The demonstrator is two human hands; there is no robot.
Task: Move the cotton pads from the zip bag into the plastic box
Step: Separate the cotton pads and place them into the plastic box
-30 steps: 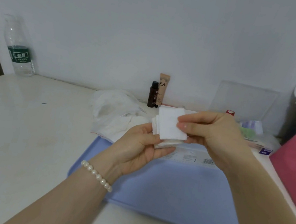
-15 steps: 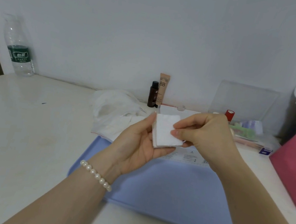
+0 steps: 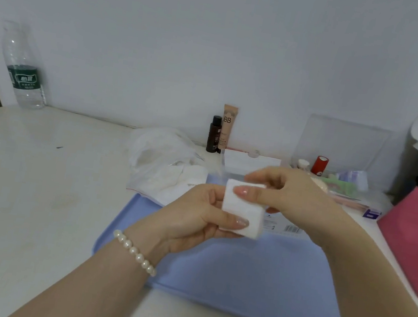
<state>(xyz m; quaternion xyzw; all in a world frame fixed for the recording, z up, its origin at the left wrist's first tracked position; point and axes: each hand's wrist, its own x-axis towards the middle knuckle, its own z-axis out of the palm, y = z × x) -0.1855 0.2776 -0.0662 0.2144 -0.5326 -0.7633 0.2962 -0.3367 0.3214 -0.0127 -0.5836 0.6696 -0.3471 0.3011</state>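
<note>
Left hand (image 3: 190, 218), pearl bracelet (image 3: 134, 251) at wrist, grips a stack of cotton pads (image 3: 245, 210) above the blue tray (image 3: 252, 281) on the desk (image 3: 30, 186). Right hand (image 3: 294, 195) pinches the stack's top edge. Beyond: zip bag (image 3: 163, 167), clear plastic box (image 3: 250, 164), BB cream tube (image 3: 228, 127).

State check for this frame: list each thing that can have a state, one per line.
cotton pads: stacked, held above the blue tray, not yet in the box.
left hand: grips the stack from below.
right hand: pinches the stack's top edge.
zip bag: lying crumpled on the table; mouth unclear.
plastic box: clear, behind the hands, lid state unclear.
water bottle: upright, nearly empty.
BB tube: upright.
</note>
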